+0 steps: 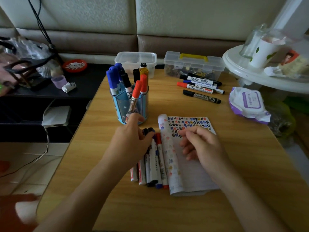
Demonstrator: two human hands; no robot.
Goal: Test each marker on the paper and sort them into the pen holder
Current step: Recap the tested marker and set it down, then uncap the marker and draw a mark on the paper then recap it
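The left hand (133, 143) sits on the row of white plastic markers (155, 166) beside the scribbled white paper (184, 174); I cannot tell if it grips one. The right hand (202, 144) rests on the paper, fingers loosely curled. The round blue pen holder (123, 104) stands just behind them, and two clear plastic boxes (194, 66) sit farther back.

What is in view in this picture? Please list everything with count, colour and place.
table: one, light wood, under everything
pen holder: one, clear blue, left centre
markers in holder: several, blue, black, red and yellow caps, standing upright
markers by paper: about six, white bodies, lying side by side left of paper
loose markers: about five, black, blue and red caps, far right
paper: one, white with coloured test marks, centre
lidded box: one, clear, behind holder
case: one, clear with yellow handle, far edge
wipes pack: one, white and purple, right edge
left hand: over the markers by paper
right hand: resting on paper
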